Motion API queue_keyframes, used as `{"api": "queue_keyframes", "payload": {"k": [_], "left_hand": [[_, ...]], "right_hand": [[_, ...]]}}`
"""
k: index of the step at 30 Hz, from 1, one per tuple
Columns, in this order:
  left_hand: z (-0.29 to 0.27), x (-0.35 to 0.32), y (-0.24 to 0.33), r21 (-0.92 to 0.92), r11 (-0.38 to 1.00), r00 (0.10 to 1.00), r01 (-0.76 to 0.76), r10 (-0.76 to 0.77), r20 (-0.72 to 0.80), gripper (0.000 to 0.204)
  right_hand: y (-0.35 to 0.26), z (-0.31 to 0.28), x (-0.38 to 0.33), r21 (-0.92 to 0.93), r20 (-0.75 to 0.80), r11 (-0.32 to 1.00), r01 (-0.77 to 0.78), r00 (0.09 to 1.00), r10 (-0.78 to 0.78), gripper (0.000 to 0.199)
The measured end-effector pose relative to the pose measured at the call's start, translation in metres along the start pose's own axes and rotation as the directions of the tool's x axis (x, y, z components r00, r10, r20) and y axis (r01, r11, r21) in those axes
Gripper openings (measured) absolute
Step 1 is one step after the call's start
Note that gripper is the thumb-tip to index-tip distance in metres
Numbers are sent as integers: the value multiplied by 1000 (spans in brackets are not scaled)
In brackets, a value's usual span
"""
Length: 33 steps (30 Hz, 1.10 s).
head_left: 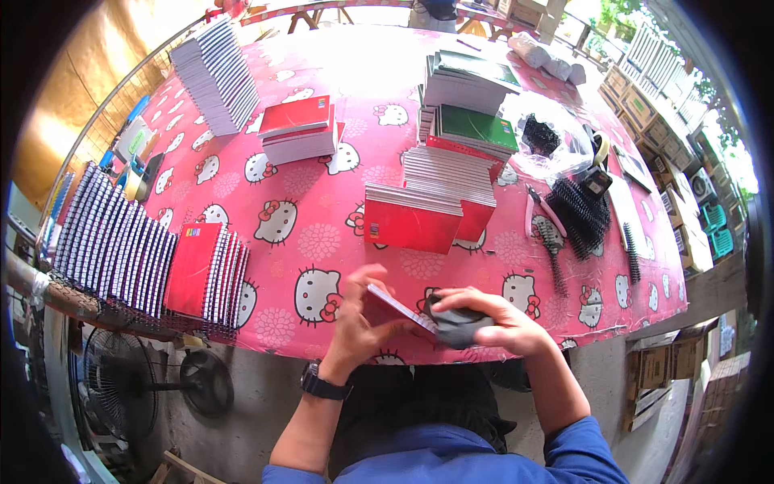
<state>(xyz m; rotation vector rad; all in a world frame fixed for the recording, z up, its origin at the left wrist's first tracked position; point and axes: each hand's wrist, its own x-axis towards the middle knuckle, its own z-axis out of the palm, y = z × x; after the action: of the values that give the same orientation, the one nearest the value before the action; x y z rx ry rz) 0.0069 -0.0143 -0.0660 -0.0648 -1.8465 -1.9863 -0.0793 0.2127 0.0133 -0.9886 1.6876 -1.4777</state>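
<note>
My left hand [355, 327], with a black watch at the wrist, is closed on a thin red notebook [398, 310] tilted up near the front edge of the table. A row of small marks or holes runs along the notebook's edge. My right hand [501, 321] grips a dark grey, rounded object [456, 324] against the notebook's right end; its kind cannot be made out. Just beyond my hands, a block of red notebooks [413, 216] without visible coils stands on the table. Black plastic binding coils [579, 216] lie to the right, beside pink-handled pliers [545, 211].
Spiral-bound notebooks [117, 238] stand in a long row at the left edge; another tall stack [216, 74] rises behind. Red notebooks [297, 129] and green notebooks [476, 127] are piled farther back. A clear plastic bag [556, 157] lies right. Black fans [121, 383] stand below left.
</note>
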Motion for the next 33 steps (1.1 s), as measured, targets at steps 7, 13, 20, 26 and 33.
{"api": "queue_keyframes", "payload": {"k": [7,13,20,26,33], "left_hand": [[7,-27,-6,25,998,984,64,-68,165,41],[9,-26,0,17,995,980,99,-100,172,39],[8,-26,-5,82,996,983,22,-37,180,36],[11,-21,10,144,987,989,71,-88,120,38],[17,-15,6,178,975,990,131,-137,21,32]], "right_hand": [[3,1,3,-257,50,963,81,996,-71,64],[-9,7,9,-131,57,979,155,987,-149,58],[-11,10,9,112,88,993,45,995,-55,81],[-34,-5,2,-656,-131,743,128,951,-280,72],[-19,47,-21,-925,23,360,119,965,-261,76]]}}
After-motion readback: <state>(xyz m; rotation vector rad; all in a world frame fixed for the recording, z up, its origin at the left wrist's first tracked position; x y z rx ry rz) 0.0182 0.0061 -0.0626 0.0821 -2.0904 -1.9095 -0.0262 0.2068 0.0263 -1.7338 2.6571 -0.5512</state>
